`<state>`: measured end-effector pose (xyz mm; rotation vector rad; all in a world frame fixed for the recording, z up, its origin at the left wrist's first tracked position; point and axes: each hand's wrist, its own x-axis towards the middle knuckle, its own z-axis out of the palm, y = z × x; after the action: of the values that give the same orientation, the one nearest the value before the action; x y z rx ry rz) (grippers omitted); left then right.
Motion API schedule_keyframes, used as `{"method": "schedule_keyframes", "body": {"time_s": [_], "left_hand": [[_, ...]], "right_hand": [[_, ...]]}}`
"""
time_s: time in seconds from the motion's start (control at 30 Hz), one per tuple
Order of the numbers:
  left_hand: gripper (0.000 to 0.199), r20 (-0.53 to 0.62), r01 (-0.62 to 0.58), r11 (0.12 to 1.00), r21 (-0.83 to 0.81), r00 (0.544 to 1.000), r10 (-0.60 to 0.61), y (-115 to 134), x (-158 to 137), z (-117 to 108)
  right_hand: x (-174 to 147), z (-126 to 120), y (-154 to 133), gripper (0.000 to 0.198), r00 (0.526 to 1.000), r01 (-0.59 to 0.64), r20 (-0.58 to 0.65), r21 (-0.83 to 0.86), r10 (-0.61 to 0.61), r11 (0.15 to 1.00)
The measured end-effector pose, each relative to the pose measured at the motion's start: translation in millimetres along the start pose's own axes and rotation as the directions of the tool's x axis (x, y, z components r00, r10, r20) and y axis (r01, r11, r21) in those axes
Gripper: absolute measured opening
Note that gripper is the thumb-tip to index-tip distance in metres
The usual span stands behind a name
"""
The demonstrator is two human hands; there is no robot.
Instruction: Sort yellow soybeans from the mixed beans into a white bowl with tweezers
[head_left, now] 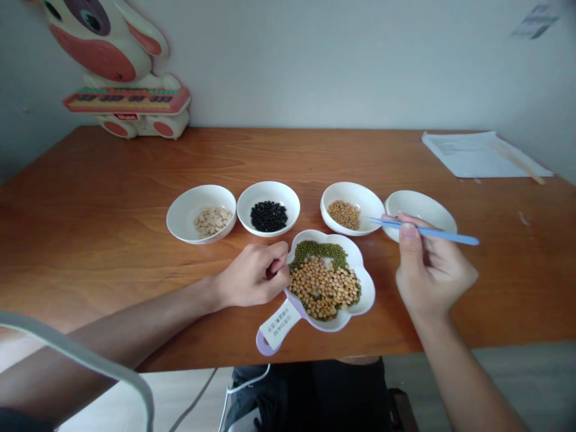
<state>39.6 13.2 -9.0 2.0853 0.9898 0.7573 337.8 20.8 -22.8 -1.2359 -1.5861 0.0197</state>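
My left hand is closed at the left rim of a white and lilac flower-shaped dish with a labelled handle. Green mung beans and yellow soybeans lie mixed in this dish. Blue tweezers are held in my right hand, their tips over the right side of a white bowl of soybeans. Another white bowl is partly hidden behind my right hand. Whether the tips hold a bean is too small to tell.
To the left stand a bowl of black beans and a bowl of pale flat seeds. A cow-shaped toy keyboard sits at the back left of the wooden table. Papers lie back right. A pale cable crosses the lower left.
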Motion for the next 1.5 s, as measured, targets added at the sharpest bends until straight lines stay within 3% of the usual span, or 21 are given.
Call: {"method": "schedule_keyframes", "body": {"time_s": [0.07,0.17,0.3,0.57,0.97,1.17,1.37,1.5], "left_hand": [[0.022,0.007,0.019,1.000,-0.001,1.000,-0.019,0.3,-0.1,-0.2],[0.023,0.019,0.031,0.999,-0.012,0.999,-0.030,0.1,0.0,-0.5],[0.023,0.025,0.016,0.999,-0.039,1.000,-0.015,0.2,1.4,-1.6],[0.024,0.023,-0.018,0.999,-0.032,1.000,0.018,0.3,1.7,-1.8],[0.025,0.043,0.034,0.999,-0.040,0.999,-0.032,-2.2,1.5,-1.8],[0.024,0.041,0.040,0.998,-0.044,0.998,-0.038,-0.4,1.6,-2.1],[0.025,0.033,0.001,0.998,-0.061,0.999,0.001,0.3,2.2,-2.4],[0.024,0.045,0.025,0.997,-0.066,0.999,-0.022,-0.5,1.2,-2.8]], "right_hand": [[-10.4,-5.3,-7.1,0.021,1.000,0.020,-0.019,0.011,-0.020,1.000],[-27.6,-14.1,-17.0,0.024,0.995,0.076,0.051,0.081,-0.080,0.994],[-38.7,-19.0,-29.1,0.027,0.973,0.138,0.183,0.038,-0.143,0.990],[-32.3,-14.7,-39.3,0.024,0.970,0.126,0.211,-0.016,-0.120,0.992],[-31.4,-10.6,-37.9,0.031,0.939,0.227,0.266,-0.007,-0.217,0.974],[-29.7,-12.5,-39.3,0.035,0.964,0.228,0.158,-0.065,-0.215,0.972],[-9.3,-5.0,-36.5,0.030,0.994,0.039,-0.089,-0.223,-0.060,0.974],[3.7,9.7,-30.9,0.026,0.987,-0.038,-0.161,-0.183,0.008,0.982]]}}
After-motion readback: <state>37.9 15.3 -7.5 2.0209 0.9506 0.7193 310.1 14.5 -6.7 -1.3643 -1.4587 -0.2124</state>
